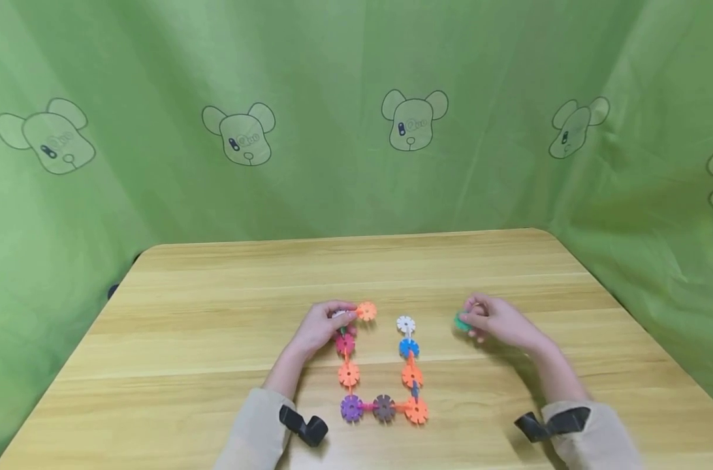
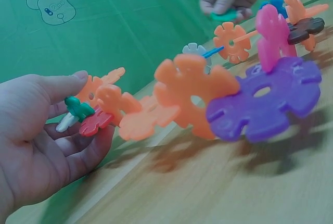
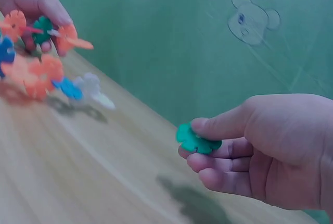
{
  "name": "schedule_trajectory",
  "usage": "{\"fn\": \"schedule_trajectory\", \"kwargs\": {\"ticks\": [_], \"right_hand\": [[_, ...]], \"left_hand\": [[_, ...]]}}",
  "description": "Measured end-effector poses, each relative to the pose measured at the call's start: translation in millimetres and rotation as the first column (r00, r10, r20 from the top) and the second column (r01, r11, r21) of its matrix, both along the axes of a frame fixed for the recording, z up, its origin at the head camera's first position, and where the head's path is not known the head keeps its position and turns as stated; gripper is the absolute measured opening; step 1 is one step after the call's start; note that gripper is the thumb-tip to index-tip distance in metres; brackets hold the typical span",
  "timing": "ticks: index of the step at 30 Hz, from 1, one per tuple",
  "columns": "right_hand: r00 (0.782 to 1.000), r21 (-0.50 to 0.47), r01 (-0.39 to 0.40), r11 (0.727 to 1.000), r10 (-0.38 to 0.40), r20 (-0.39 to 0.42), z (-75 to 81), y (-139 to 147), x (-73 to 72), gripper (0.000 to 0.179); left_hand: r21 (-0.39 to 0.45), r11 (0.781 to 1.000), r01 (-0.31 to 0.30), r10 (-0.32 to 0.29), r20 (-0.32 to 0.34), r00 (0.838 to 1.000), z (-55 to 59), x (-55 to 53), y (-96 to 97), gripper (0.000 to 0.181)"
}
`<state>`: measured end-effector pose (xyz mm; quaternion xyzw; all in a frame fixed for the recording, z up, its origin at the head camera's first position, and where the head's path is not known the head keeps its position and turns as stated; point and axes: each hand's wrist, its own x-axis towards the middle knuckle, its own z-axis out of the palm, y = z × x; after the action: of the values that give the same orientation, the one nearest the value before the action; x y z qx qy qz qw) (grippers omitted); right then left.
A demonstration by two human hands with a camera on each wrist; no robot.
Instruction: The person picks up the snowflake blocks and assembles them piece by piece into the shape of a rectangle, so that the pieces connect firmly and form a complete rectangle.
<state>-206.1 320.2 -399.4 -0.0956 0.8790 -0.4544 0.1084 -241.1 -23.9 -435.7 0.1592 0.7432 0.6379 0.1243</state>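
A chain of interlocking notched plastic discs forms a U shape on the table. Its left side has an orange disc (image 1: 348, 374) and a pink disc (image 1: 345, 344); a purple disc (image 2: 265, 99) marks the near left corner. My left hand (image 1: 324, 328) grips the far left end, around a green disc (image 2: 79, 108) and a white one. From that grip an orange disc (image 1: 366, 311) sticks out to the right. The other end has a blue disc (image 1: 409, 348) and a white disc (image 1: 406, 324). Apart from the chain, my right hand (image 1: 497, 321) pinches a loose green disc (image 3: 195, 139) between thumb and fingers.
The wooden table (image 1: 215, 281) has its far edge against a green curtain (image 1: 333, 196) printed with bear heads. Curtain also hangs along both sides. Black straps (image 1: 303, 425) sit on the sleeves at both wrists.
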Motion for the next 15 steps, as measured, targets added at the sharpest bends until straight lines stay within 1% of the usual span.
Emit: {"fn": "schedule_trajectory", "kwargs": {"ticks": [3,6,11,15], "right_hand": [[1.0,-0.055,-0.01,0.998,0.01,0.012,4.7,-16.6,-5.4,0.027],[1.0,-0.068,-0.017,0.998,0.017,0.001,6.9,-33.8,-10.7,0.029],[0.999,-0.078,-0.026,0.997,0.024,-0.028,5.6,-61.4,-19.1,0.024],[0.998,-0.125,-0.043,0.991,0.038,-0.044,3.6,-81.3,-22.5,0.018]], "left_hand": [[-0.003,1.0,-0.005,0.005,-0.001,1.0,-0.2,0.0,0.2,0.032],[-0.013,1.0,-0.019,0.019,-0.002,1.0,0.1,0.4,0.4,0.033],[-0.017,0.999,-0.031,0.031,0.007,0.999,0.7,0.2,0.8,0.035],[-0.007,1.0,-0.029,0.029,0.013,1.0,0.1,-0.1,0.8,0.037]]}}
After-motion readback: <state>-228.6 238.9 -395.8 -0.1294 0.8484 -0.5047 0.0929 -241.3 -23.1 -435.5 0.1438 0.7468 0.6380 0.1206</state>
